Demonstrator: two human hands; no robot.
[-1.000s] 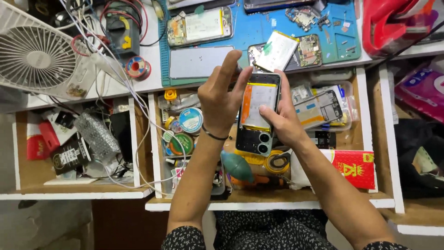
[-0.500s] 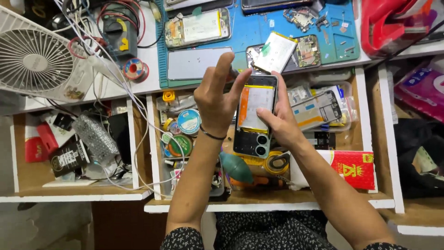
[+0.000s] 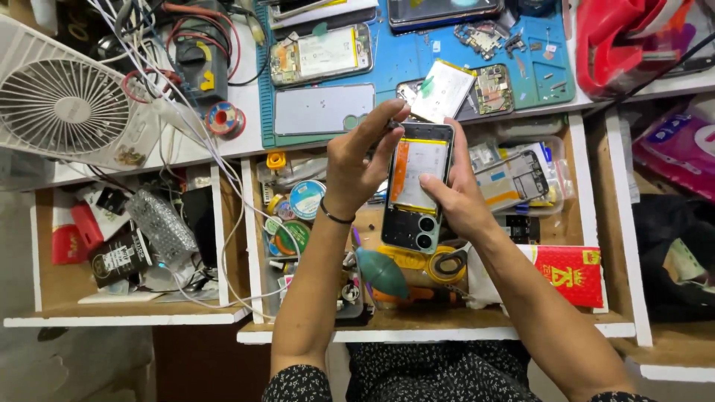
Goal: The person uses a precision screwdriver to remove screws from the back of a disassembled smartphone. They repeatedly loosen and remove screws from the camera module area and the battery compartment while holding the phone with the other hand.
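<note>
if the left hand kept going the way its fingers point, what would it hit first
The left hand points up and right at the opened phone's top edge, which its fingertips already touch. Past that, probably the loose battery on the blue mat, though depth is unclear.

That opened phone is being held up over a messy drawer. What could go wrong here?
The opened phone is held in the air by the right hand alone, so it might slip into the cluttered drawer. The left hand pinches at its top edge; a slip there could perhaps harm the exposed insides. Loose wires nearby could snag an arm.
</note>
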